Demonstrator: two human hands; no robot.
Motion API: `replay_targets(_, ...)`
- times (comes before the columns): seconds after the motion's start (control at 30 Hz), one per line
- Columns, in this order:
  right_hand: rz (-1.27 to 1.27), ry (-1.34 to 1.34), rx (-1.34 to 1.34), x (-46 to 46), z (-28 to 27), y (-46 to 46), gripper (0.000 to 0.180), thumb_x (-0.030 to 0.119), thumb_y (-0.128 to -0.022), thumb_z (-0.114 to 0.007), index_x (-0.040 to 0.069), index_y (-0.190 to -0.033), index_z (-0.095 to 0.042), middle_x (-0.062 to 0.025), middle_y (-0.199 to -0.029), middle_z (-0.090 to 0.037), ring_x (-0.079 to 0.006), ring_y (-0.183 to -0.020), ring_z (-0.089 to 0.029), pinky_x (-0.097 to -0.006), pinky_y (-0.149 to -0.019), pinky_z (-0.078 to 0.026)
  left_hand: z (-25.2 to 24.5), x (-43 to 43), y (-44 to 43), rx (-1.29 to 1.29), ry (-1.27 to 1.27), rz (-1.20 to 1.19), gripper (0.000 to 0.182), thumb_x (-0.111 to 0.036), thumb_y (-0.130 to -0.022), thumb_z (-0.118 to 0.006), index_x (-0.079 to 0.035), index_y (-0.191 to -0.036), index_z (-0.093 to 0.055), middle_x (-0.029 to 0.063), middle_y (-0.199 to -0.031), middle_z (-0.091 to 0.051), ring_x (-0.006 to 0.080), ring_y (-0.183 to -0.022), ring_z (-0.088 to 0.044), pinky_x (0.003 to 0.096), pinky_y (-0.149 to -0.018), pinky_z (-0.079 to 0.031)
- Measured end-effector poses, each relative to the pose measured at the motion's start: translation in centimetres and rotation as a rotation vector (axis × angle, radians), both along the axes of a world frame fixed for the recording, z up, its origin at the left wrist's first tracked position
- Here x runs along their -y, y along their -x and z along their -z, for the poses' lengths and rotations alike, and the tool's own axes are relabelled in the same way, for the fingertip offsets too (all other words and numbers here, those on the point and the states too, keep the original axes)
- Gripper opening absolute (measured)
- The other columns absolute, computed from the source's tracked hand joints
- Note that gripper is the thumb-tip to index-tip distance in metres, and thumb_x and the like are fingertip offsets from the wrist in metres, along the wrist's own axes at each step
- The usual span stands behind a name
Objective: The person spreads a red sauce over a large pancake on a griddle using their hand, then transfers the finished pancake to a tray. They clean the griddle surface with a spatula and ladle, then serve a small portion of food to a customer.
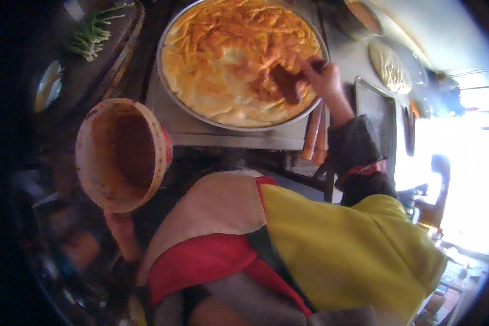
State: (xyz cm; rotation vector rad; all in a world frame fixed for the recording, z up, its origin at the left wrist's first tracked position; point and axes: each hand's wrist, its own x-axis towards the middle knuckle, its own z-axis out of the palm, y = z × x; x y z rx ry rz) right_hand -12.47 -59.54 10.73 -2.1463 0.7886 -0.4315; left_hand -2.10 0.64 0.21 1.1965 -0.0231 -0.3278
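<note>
Before me stands a large round metal pan [161, 69] holding a golden-brown pastry pie [212, 65] with a wrinkled, glossy top. My right hand [325, 79] is over the pie's near right part, closed around a blurred brush-like tool [287, 81]. Its dark reddish-brown end lies on or just above the crust; I cannot tell which. At left, a plastic bucket [100, 155], stained orange-brown inside, is tipped with its mouth towards the pan. My left hand [113, 214] holds it from below and behind, the fingers mostly hidden by the bucket.
Right of the pan are a rectangular baking tray [375, 112], a pale ridged loaf-like item [389, 69] and a pot [364, 18]. Orange-brown handles [314, 134] jut past the table edge [236, 140]. Green onions [91, 38] and a small dish [51, 85] lie at left.
</note>
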Motion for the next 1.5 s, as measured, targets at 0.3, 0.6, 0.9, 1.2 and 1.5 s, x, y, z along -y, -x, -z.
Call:
replay_targets(0.3,0.049,0.381,0.119,-7.3,3.2,-12.5,0.032,0.035,-0.078,-0.056,0.004,-0.077,-0.062,-0.0167,-0.072,-0.06,-0.0336,-0.069,-0.058,-0.0392,-0.063,-0.046,-3.0,2.0,0.1,-0.19,0.138,-0.079,0.045,-0.03,-0.086,-0.051,-0.006,-0.122,-0.04,0.011,-0.123,-0.046,0.0252,-0.11,-0.047,0.0413,-0.087,-0.043)
replay_targets(0.6,0.032,0.007,0.44,-4.8,0.6,-8.3,0.033,0.029,-0.078,-0.065,-0.003,-0.082,-0.061,-0.0076,-0.069,-0.063,-0.0127,-0.06,-0.06,-0.0266,-0.057,-0.048,-3.6,2.9,0.3,-0.243,0.143,-0.116,0.045,-0.031,-0.086,-0.05,-0.005,-0.122,-0.04,0.0106,-0.121,-0.047,0.0255,-0.107,-0.049,0.0413,-0.086,-0.044)
replay_targets(0.9,0.044,0.251,-0.068,-0.3,-1.3,-1.6,0.034,0.03,-0.08,-0.057,-0.001,-0.069,-0.063,-0.0097,-0.057,-0.061,-0.0153,-0.05,-0.06,-0.029,-0.048,-0.047,-3.7,2.8,-0.2,-0.187,0.16,-0.091,0.047,-0.03,-0.086,-0.05,-0.004,-0.123,-0.039,0.0118,-0.121,-0.047,0.0261,-0.106,-0.05,0.0434,-0.085,-0.045)
replay_targets(1.2,-0.253,0.044,0.106,-13.8,1.1,-7.4,0.028,0.026,-0.079,-0.062,-0.002,-0.075,-0.062,-0.0084,-0.061,-0.06,-0.0135,-0.055,-0.057,-0.0284,-0.052,-0.045,-4.4,3.0,0.1,-0.224,0.119,-0.098,0.047,-0.03,-0.087,-0.049,-0.005,-0.125,-0.037,0.0107,-0.124,-0.044,0.0244,-0.111,-0.046,0.0413,-0.088,-0.044)
replay_targets(1.5,-0.028,0.536,-0.023,-5.1,0.4,-5.8,0.034,0.032,-0.079,-0.06,-0.001,-0.074,-0.064,-0.007,-0.058,-0.061,-0.0103,-0.05,-0.057,-0.0284,-0.05,-0.046,-6.7,5.0,-0.5,-0.161,0.071,-0.214,0.033,-0.023,-0.081,-0.055,-0.006,-0.109,-0.05,0.0081,-0.102,-0.056,0.0193,-0.093,-0.055,0.035,-0.078,-0.048)
